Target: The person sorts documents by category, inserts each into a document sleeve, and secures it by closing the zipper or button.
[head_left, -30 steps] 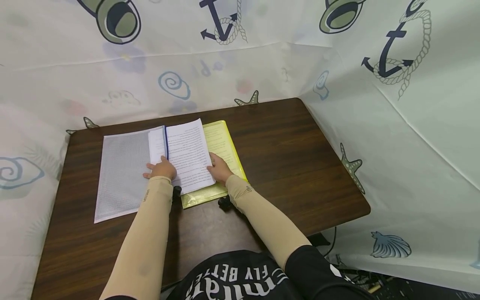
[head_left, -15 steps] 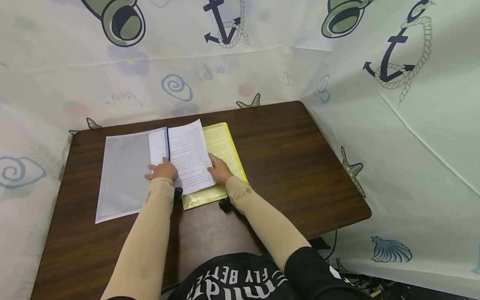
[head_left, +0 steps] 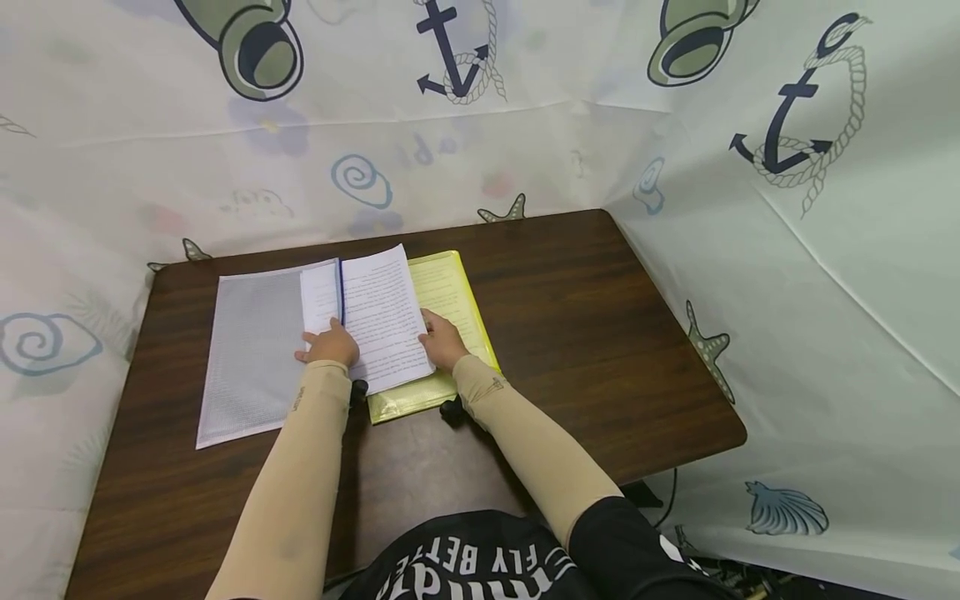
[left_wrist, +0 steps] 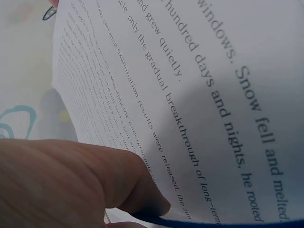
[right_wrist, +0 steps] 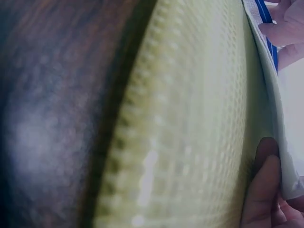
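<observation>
A stack of printed white sheets (head_left: 386,312) lies partly under the translucent cover of a white mesh zipper pouch (head_left: 251,350). The pouch's blue edge (head_left: 342,283) crosses the stack. Up at that edge, my left hand (head_left: 332,343) pinches it, thumb (left_wrist: 137,183) on top beside the print in the left wrist view. My right hand (head_left: 444,342) pinches the stack's right edge, its fingers (right_wrist: 263,190) at the border in the right wrist view. Beneath the stack's right side is a yellow mesh pouch (head_left: 453,292) with printed text showing through.
All of this lies on a dark wood-grain table (head_left: 585,333). A white curtain with sea motifs (head_left: 420,150) hangs behind the table and along its right side. A black cable (head_left: 670,496) hangs below the table's front right edge.
The sheets have slid slightly left, so a narrower part shows right of the blue edge. Both hands keep their holds. The head view has tilted a little, shifting the scene downward.
</observation>
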The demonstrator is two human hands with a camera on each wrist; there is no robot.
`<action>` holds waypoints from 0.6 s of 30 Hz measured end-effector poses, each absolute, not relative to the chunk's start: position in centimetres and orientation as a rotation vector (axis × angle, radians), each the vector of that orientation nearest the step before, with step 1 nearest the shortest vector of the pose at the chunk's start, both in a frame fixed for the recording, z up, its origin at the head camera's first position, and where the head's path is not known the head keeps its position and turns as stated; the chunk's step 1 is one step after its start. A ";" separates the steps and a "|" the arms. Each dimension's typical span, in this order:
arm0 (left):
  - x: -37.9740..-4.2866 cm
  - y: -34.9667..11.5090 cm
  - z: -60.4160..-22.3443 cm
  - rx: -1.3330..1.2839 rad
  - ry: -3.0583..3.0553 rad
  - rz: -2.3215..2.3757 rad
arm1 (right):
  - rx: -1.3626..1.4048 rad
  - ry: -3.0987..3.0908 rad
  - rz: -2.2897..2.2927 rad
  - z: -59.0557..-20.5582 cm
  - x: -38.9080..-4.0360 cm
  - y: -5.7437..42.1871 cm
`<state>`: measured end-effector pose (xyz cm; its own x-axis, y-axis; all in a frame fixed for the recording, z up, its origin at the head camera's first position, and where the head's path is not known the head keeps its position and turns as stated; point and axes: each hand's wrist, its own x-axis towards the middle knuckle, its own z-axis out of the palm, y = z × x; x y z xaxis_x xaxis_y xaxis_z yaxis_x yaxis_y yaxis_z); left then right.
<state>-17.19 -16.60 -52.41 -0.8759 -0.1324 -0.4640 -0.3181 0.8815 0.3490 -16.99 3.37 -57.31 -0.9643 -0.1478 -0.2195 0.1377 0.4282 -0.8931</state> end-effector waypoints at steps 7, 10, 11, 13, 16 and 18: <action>-17.0 -16.5 -52.7 -0.324 2.617 0.580 | -0.009 2.438 -1.554 -57.6 -16.9 3.3; -17.2 -16.5 -53.2 -0.331 2.618 0.578 | -0.013 2.444 -1.554 -57.6 -16.9 3.3; -17.3 -16.6 -53.4 -0.333 2.618 0.578 | -0.019 2.448 -1.547 -57.6 -16.9 3.2; -17.5 -16.7 -53.6 -0.327 2.623 0.570 | -0.043 2.458 -1.533 -57.5 -16.9 3.1; -17.4 -16.7 -53.6 -0.317 2.640 0.566 | -0.075 2.478 -1.507 -57.4 -16.9 2.9; -17.2 -16.7 -53.3 -0.310 2.650 0.566 | -0.077 2.478 -1.511 -57.5 -16.9 2.7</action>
<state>-17.25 -16.70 -53.34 -0.8909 -0.1280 -0.4358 -0.2950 0.8927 0.3408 -16.95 2.75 -57.47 -0.9705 -0.1673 -0.1736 0.0778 0.4645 -0.8822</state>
